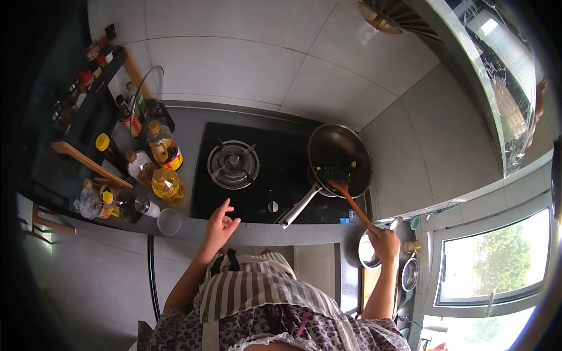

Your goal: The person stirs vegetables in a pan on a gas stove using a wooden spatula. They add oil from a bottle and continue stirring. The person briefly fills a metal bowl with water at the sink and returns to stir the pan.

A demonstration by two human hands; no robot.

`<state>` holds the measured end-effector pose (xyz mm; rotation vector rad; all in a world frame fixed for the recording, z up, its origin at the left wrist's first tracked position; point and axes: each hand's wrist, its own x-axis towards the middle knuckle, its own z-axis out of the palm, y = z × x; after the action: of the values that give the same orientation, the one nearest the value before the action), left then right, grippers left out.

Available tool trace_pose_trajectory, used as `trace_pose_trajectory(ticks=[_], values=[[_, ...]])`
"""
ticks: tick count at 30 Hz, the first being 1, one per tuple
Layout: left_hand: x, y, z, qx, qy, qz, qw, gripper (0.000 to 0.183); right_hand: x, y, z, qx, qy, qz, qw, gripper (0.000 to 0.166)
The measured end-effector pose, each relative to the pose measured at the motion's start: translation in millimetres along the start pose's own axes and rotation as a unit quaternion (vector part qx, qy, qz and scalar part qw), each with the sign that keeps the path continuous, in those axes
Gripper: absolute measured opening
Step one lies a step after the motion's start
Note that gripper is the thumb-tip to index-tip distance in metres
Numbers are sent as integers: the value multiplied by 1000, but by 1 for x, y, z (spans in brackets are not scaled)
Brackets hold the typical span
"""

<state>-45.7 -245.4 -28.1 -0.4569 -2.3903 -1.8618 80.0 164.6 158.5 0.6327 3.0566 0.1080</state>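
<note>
My right hand grips the handle of a wooden spatula, whose blade rests in the dark wok. Chopped greens and a few pale pieces lie low in the wok around the blade. The wok sits over the right burner, its metal handle pointing toward me and to the left. Over the front edge of the black gas hob, my left hand is held with fingers apart and nothing in it. The bare left burner is ahead of that hand.
Oil and sauce bottles crowd the counter at left, beside a clear cup near the edge. A spice rack stands behind them. Metal bowls sit near my right forearm. The range hood overhangs at upper right.
</note>
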Motion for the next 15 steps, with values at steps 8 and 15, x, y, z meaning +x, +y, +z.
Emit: trace_pose_trajectory(ticks=[8, 15], values=[[1, 19, -30, 20, 0, 8, 1000, 62, 27, -43, 3, -31, 3, 20, 999, 28], [-13, 13, -56, 25, 76, 8, 997, 57, 25, -55, 16, 23, -52, 96, 994, 33]])
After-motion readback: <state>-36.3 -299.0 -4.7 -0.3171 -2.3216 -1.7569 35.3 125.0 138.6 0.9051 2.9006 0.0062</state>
